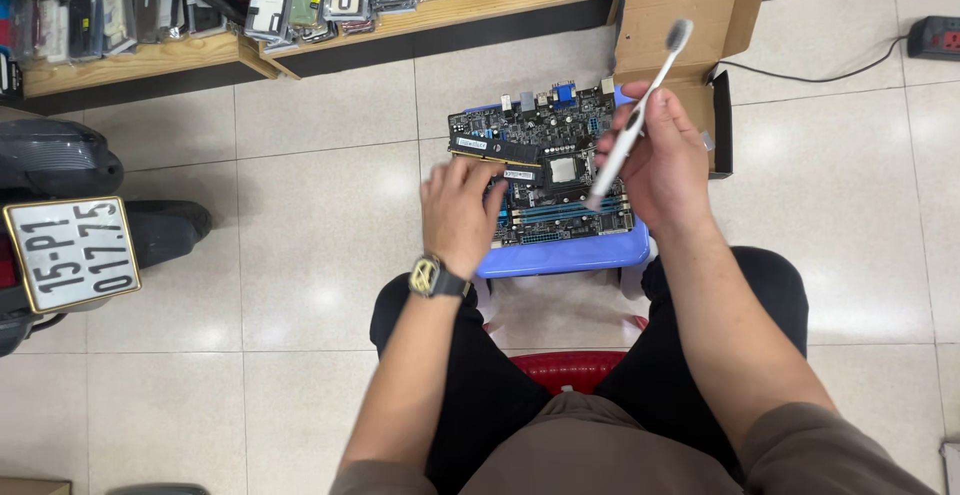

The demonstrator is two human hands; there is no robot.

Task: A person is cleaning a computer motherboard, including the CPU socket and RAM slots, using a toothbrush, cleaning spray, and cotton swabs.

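One toothbrush (640,115), right hand (660,160), bristles up, tilted right.

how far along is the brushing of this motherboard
Done: the motherboard lies flat on a blue stool, out of the open cardboard box. In hand: the left hand steadies its near-left corner, and the right hand holds a toothbrush, bristles raised off the board. Left: the brushing itself; any dust is too small to judge.
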